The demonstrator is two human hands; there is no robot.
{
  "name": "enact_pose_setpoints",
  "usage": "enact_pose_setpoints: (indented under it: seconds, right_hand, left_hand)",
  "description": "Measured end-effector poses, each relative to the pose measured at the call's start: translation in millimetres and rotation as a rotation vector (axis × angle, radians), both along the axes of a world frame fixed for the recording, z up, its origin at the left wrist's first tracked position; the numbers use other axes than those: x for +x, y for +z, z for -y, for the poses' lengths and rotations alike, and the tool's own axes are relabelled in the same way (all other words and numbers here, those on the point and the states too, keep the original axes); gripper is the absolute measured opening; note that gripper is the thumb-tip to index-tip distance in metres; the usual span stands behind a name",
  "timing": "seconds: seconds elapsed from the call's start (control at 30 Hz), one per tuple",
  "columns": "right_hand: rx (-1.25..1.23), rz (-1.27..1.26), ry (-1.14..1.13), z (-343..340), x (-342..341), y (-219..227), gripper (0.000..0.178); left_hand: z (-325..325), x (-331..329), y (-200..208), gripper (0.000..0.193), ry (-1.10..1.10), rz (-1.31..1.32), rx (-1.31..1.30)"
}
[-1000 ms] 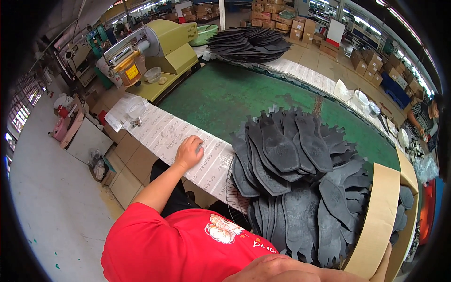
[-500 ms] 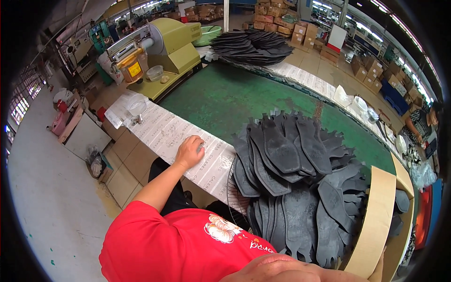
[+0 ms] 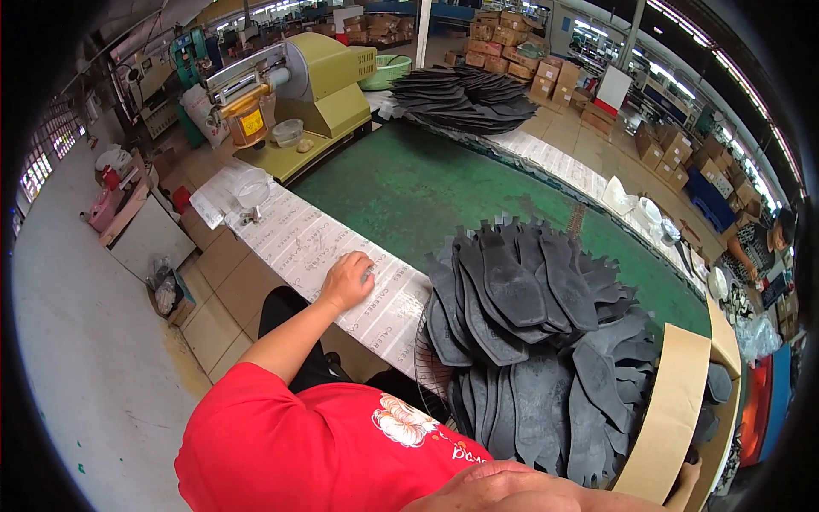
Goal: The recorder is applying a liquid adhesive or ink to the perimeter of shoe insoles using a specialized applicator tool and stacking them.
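Note:
My left hand (image 3: 347, 282) rests on the paper-covered ledge (image 3: 320, 237), fingers curled; a small greyish thing shows at the fingertips, too little to name. At the lower right my right hand (image 3: 688, 478) reaches into an open cardboard box (image 3: 668, 418), partly hidden by its flap; its fingers are by dark pieces (image 3: 706, 424) inside and cannot be made out clearly. Between my hands stands a large heap of black sole-shaped sheets (image 3: 537, 392) with ragged ends, overlapping in layers. A wire rack edge (image 3: 428, 369) shows at the heap's left side.
A green conveyor belt (image 3: 384, 183) runs beyond the ledge, with a yellow-green machine (image 3: 328, 77) at far left. More black pieces (image 3: 465, 98) lie piled at its far end. White bowls (image 3: 618, 196) stand along the far ledge. A co-worker (image 3: 755, 247) is at the right.
My right hand shows a little more inside the box, farther up beside the dark pieces. My left hand stays on the ledge. The whole view has shifted slightly.

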State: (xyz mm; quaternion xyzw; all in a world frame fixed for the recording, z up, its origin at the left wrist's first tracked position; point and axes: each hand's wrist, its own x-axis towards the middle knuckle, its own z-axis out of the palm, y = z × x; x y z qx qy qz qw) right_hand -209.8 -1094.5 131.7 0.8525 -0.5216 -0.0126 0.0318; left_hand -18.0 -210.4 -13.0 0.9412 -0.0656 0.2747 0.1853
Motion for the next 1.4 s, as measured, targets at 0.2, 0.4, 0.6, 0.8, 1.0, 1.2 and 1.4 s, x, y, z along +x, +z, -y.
enact_pose_setpoints:
  seconds: [0.2,0.4,0.6,0.8,1.0,1.2,1.4]
  right_hand:
    - [-0.422,0.257,0.008,80,-62,14,0.102]
    - [-1.017,0.619,0.214,-64,-18,83,0.085]
    - [-1.074,0.983,0.701,-188,-8,153,0.076]
    - [-0.445,1.199,1.233,-390,42,195,0.09]
    - [0.5,0.976,1.9,-621,144,186,0.118]
    - [0.98,0.888,1.951,-788,197,132,0.121]
    - [1.592,0.893,1.732,-831,190,69,0.131]
  left_hand:
    - [5,12,-6,0.021,-0.052,0.016,-0.025]
    - [-7,-6,0,0.019,0.003,0.019,-0.025]
    - [-6,3,-7,0.024,-0.082,-0.008,-0.089]
    - [15,16,38,0.05,-0.445,0.074,-0.447]
    - [32,-16,177,0.097,-0.891,0.064,-0.904]
    - [-53,-9,157,0.071,-0.912,0.05,-1.688]
    - [-153,-42,173,0.096,-0.697,0.024,-1.113]
